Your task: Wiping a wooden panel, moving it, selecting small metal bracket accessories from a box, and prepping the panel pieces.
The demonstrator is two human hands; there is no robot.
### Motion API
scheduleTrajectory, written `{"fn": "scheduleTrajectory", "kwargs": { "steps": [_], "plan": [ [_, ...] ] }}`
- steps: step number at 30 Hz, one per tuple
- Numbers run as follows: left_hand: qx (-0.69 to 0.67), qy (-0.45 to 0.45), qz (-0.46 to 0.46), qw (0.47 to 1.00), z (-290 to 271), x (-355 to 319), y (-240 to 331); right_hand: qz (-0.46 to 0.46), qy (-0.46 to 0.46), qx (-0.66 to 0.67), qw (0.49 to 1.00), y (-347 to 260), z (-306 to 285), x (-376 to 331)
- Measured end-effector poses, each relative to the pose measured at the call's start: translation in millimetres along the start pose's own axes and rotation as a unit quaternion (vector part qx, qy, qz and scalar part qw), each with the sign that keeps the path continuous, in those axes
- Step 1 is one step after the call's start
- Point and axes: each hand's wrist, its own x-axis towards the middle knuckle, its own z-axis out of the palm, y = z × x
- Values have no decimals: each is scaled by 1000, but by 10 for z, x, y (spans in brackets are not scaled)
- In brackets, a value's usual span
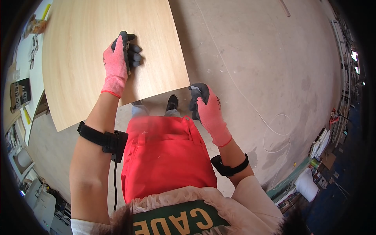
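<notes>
A large light wood-grain board [86, 58] lies flat in front of me and reaches to the left. My left hand [122, 58], in a pink glove with dark grey fingers, is over the board. Its fingers are curled round a slim, narrow object [128, 69], mostly hidden by the glove. Beside the board's near right corner is my right hand [205, 105], gloved the same way. Its fingers are bent together, with a small pale bit [192, 88] showing at the tips; I cannot make out what it is.
On the left, a white tabletop [36, 84] carries a black box [20, 94] and small items. A thin pale cord [235, 84] runs across the concrete floor [282, 58] and loops at the right. Shelving and stacked goods line the far right; a wooden strip [284, 8] lies at the top.
</notes>
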Motion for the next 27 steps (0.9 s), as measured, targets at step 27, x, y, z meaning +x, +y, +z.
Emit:
{"fn": "scheduleTrajectory", "kwargs": {
  "steps": [27],
  "plan": [
    [9,13,0,1000,20,-25,4,-121,-63,-238,962,-104,-281,213]
  ]
}}
